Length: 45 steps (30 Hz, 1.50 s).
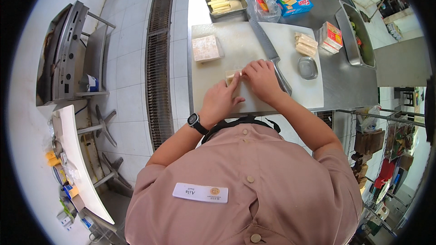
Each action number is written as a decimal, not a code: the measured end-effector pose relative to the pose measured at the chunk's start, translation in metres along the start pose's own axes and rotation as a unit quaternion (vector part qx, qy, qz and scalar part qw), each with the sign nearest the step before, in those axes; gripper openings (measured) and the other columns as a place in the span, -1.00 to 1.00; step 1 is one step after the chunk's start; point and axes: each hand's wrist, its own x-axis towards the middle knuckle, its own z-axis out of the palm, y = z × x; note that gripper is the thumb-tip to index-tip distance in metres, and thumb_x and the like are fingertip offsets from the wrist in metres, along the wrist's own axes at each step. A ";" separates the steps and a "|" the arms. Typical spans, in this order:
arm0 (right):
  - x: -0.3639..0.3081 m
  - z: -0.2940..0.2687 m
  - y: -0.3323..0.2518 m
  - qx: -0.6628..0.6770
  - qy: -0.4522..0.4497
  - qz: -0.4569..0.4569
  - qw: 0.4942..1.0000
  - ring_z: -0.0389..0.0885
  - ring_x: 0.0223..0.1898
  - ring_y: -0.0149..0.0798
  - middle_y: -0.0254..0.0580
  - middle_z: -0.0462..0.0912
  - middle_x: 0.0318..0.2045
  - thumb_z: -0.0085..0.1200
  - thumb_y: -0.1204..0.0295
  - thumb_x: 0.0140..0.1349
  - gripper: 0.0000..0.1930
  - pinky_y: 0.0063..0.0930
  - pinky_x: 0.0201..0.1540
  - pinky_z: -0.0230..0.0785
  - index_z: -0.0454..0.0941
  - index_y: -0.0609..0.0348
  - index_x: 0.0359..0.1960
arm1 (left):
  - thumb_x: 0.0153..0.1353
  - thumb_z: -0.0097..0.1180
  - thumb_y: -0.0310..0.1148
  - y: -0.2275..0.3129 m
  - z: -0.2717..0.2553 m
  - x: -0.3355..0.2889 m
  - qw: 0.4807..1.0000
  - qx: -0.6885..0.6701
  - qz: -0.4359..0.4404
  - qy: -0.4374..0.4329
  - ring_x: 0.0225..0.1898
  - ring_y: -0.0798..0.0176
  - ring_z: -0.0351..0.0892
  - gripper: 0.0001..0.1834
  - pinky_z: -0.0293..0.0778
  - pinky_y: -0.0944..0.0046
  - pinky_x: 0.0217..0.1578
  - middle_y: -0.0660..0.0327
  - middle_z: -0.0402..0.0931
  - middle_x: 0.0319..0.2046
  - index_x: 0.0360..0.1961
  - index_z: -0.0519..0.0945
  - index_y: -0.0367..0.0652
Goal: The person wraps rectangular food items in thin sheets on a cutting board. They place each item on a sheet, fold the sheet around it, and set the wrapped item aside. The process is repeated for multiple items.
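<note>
Grip of two hands on a small pale sheet (pixel 230 74)

The left hand (pixel 219 99) sets its index finger on the sheet, thumb spread well away; the right hand (pixel 263 80) curls its fingers at the other end, though whether they pinch cannot be told. The sheet lies on a white cutting board (pixel 299 93), between a stack of pale squares (pixel 207 48) and a large knife (pixel 265 41). The step in hand looks like folding or rolling; the next move seems to call for light, even finger pressure. Farther right are pale rolls (pixel 305 44) and a clear dish (pixel 308 68). On the steel bench (pixel 352 81), a blue box (pixel 296 5) bears large white lettering, a red-and-white pack (pixel 331 37) printed marks; the name tag (pixel 200 192) is printed too.
</note>
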 end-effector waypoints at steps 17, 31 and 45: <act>0.023 0.011 0.013 -0.037 -0.050 -0.035 0.997 0.47 0.00 -0.12 -0.24 0.57 -0.17 0.18 0.33 0.09 -0.71 -0.11 0.09 0.17 0.60 0.02 -0.11 | 0.15 0.32 0.08 -0.013 -0.029 0.045 0.997 -0.016 -0.071 -0.014 -0.36 -0.14 0.65 0.01 0.51 0.02 -0.40 -0.08 0.63 -0.30 0.48 0.10 -0.14; -0.033 -0.088 0.169 -0.217 0.021 0.291 0.932 0.49 0.10 -0.10 -0.30 0.60 -0.04 0.14 0.36 0.21 -0.71 0.02 0.14 0.22 0.63 -0.07 -0.01 | 0.16 0.26 -0.44 -0.084 -0.043 0.041 0.972 0.016 0.041 0.230 -0.06 -0.02 0.53 -0.73 0.49 0.12 -0.04 0.12 0.59 -0.06 -0.09 0.64 -0.13; 0.039 -0.043 0.075 -0.040 0.071 0.092 0.992 0.57 -0.01 -0.04 -0.17 0.64 -0.07 0.26 0.39 0.16 -0.67 -0.07 0.02 0.35 0.63 -0.06 -0.01 | 0.25 0.21 -0.42 -0.110 -0.060 0.055 0.988 -0.085 0.025 0.127 -0.12 0.01 0.57 -0.90 0.50 0.14 -0.09 0.13 0.63 -0.18 -0.25 0.64 -0.20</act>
